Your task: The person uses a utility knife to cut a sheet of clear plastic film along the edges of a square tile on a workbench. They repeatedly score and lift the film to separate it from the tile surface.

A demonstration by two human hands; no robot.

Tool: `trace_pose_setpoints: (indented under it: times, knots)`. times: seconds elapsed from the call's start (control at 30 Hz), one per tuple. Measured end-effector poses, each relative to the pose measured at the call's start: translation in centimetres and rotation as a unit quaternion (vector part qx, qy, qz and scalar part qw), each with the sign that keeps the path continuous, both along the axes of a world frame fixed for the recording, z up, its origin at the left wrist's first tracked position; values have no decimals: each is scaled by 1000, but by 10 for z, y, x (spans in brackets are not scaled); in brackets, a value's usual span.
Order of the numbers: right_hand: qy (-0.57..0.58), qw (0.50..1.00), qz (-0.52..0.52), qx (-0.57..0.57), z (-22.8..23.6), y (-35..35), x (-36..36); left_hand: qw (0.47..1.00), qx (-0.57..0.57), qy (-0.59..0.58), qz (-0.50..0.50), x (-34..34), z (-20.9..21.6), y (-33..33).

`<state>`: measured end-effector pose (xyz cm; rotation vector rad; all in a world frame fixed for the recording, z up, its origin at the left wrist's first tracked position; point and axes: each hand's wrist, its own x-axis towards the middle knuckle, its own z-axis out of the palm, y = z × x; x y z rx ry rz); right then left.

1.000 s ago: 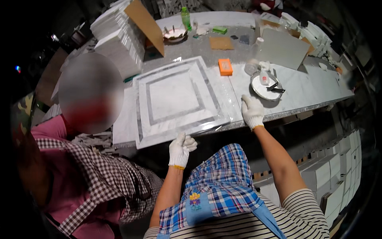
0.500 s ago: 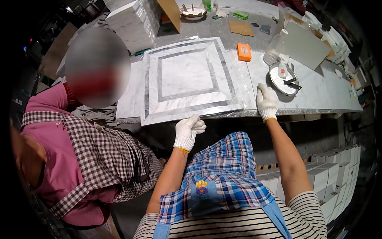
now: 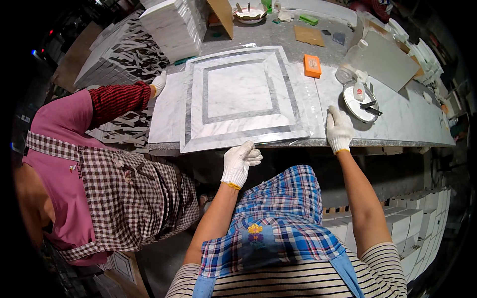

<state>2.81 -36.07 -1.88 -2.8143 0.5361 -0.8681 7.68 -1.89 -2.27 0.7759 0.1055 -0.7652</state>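
A white marble panel (image 3: 241, 92) with two grey rectangular bands lies on the worktable in front of me, its near edge jutting slightly past the table's edge. My left hand (image 3: 240, 161), in a white knit glove, is at that near edge with curled fingers and the thumb up against the rim; whatever the fingers may hold is hidden. Flat on the white tabletop to the right of the panel rests my gloved right hand (image 3: 340, 128), fingers stretched out and holding nothing. Beside it sits a bowl of white paste (image 3: 355, 110) with a black-handled tool and a small squeeze bottle (image 3: 358, 91).
A co-worker in a checked apron (image 3: 131, 198) stands close at my left, a gloved hand (image 3: 159, 83) at the table's left end. Stacked tiles (image 3: 171, 30) rise at the back left. An orange box (image 3: 312, 66) and a clear plastic bottle (image 3: 351, 62) stand beyond the panel.
The co-worker's head has left the view, and that person's sleeved arm and gloved hand now show. The view has shifted slightly; both my hands keep their poses, and the panel stays in place.
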Motion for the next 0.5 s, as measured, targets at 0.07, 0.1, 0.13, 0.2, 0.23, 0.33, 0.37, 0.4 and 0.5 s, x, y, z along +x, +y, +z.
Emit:
trace_pose_setpoints:
  times: [0.07,0.1,0.13,0.2,0.23,0.33,0.37,0.4,0.5]
  knots:
    - [7,1000,-5,4,-1,-1,2,999,31,-5,11,2,-2,-1]
    - [11,1000,-6,0,-3,-1,4,1000,22,-11,10,3,-4,-2]
    - [17,1000,-11,0,-2,0,5,999,36,-7,11,5,-5,-1]
    - [22,1000,-14,0,-2,0,6,1000,24,-8,-1,9,-8,-1]
    - [22,1000,-13,0,-3,1,7,1000,27,-8,4,10,-9,0]
    - [20,1000,-10,1,-6,1,11,999,31,-8,12,11,-13,-2]
    - [26,1000,-10,7,-6,1,12,1000,28,-6,11,11,-13,-3]
    - [23,1000,-9,1,-7,0,12,1000,17,-6,13,11,-14,-3]
    - [21,1000,-7,4,-11,-3,9,1000,20,-15,18,7,-16,-5]
